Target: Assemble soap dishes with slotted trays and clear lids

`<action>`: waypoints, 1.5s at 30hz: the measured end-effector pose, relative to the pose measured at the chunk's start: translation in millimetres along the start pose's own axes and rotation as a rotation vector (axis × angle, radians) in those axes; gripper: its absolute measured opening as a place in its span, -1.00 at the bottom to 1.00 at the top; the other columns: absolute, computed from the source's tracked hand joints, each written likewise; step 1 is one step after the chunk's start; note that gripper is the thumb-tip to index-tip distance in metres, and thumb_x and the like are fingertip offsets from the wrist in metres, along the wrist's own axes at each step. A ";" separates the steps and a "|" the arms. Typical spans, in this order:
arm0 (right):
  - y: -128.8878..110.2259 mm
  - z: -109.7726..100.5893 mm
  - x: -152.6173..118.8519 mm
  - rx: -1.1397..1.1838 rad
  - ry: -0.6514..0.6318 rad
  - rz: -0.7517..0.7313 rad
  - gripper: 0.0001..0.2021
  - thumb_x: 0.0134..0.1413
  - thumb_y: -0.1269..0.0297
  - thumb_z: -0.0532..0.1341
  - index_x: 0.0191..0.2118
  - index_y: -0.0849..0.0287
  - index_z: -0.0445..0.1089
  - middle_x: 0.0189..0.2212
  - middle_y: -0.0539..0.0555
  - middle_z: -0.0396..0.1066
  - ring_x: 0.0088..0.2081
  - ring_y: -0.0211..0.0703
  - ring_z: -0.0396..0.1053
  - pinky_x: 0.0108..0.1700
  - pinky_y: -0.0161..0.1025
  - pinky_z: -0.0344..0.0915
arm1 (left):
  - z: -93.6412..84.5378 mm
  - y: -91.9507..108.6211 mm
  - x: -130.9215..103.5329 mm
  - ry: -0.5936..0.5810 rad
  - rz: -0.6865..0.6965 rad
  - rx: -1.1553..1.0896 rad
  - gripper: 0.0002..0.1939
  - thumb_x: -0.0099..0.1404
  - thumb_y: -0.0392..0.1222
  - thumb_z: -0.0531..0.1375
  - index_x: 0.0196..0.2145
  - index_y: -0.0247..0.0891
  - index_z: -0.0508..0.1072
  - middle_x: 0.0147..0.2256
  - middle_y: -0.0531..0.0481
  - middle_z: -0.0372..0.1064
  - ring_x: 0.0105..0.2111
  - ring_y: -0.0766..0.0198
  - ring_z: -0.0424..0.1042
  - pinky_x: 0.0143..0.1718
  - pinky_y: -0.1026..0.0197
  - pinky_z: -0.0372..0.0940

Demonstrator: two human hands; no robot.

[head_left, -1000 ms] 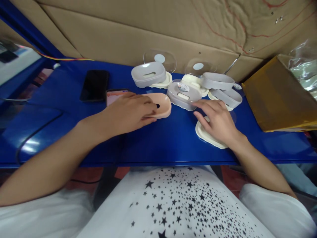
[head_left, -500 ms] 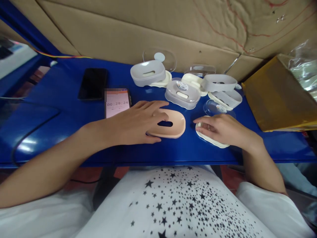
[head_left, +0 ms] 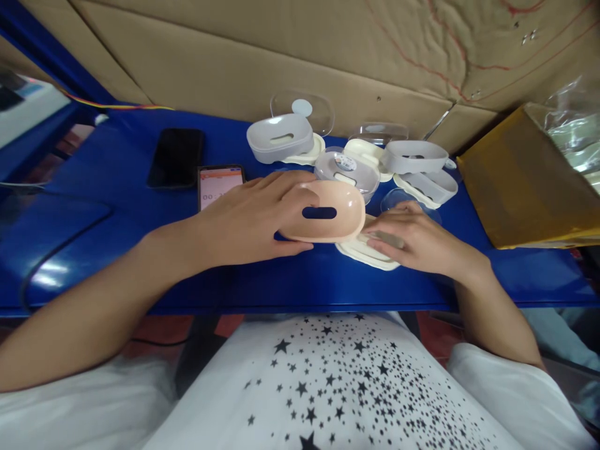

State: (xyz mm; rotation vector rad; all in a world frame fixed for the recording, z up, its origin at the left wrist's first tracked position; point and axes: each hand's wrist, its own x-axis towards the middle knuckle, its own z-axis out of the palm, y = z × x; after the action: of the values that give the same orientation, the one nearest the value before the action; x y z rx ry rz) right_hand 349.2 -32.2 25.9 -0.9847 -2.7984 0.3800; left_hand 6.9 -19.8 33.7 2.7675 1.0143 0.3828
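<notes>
My left hand (head_left: 262, 219) grips the left side of a peach oval dish (head_left: 347, 209), which has a slot in its middle and is raised off the table. A cream oval tray (head_left: 370, 253) lies to the right, partly under the dish. My right hand (head_left: 412, 240) has its thumb and fingers on that tray's right part. Behind the dish is a clear-lidded dish (head_left: 347, 164) with a round label, partly covered by the peach one. A clear lid (head_left: 391, 199) lies behind my right hand.
On the blue table (head_left: 281, 287), grey dishes (head_left: 281, 147) and cream trays stand at the back. Two phones, one dark (head_left: 175, 157) and one lit (head_left: 220, 181), lie at the left. A taped carton (head_left: 529, 187) stands at the right, near a black cable (head_left: 70, 234) far left.
My left hand has taken hold of the peach dish and lifted it, moving it slightly right. My right hand has slid the cream tray left, toward the dish.
</notes>
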 end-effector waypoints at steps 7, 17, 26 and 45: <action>4.1 -2.3 4.4 -0.017 0.250 0.077 -0.70 0.57 0.19 0.09 0.15 -0.02 0.54 0.05 0.11 0.65 0.07 0.12 0.60 0.26 0.19 0.34 | 13.8 -2.9 1.4 0.027 0.021 -0.018 -0.42 0.42 0.06 0.35 0.29 -0.15 0.38 0.44 -0.27 0.21 0.40 -0.24 0.29 0.35 -0.27 0.32; 8.4 9.4 2.6 -0.056 0.076 0.070 -0.29 0.41 -0.14 0.30 0.51 -0.04 0.18 0.46 0.29 0.22 0.35 0.35 0.35 0.32 0.28 0.38 | 44.0 6.9 12.9 0.032 0.038 -0.067 -0.47 0.54 0.10 0.27 0.33 -0.18 0.38 0.50 -0.36 0.08 0.49 -0.18 0.15 0.40 -0.27 0.29; 8.0 12.0 3.6 -0.084 0.084 -0.028 -0.53 0.48 0.09 0.26 0.39 0.00 0.33 0.43 0.29 0.25 0.40 0.32 0.29 0.36 0.30 0.31 | 43.4 0.3 3.7 -0.043 0.078 0.095 -0.49 0.56 -0.03 0.25 0.38 -0.11 0.40 0.51 -0.28 0.14 0.47 -0.19 0.22 0.41 -0.29 0.25; 35.4 -8.2 -20.9 0.016 -0.057 0.224 -0.24 0.31 -0.20 0.35 0.50 -0.10 0.20 0.43 0.24 0.29 0.36 0.39 0.36 0.31 0.37 0.37 | 21.7 -4.8 -2.0 -0.134 0.047 0.044 -0.58 0.42 -0.15 0.28 0.21 -0.11 0.50 0.44 -0.16 0.20 0.37 -0.18 0.32 0.31 -0.19 0.38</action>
State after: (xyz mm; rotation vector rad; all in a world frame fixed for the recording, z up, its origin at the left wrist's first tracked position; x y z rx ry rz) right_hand 388.3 -17.2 22.4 -1.3082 -2.7358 0.4642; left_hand 8.9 -19.0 11.5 2.8161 0.9388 0.1802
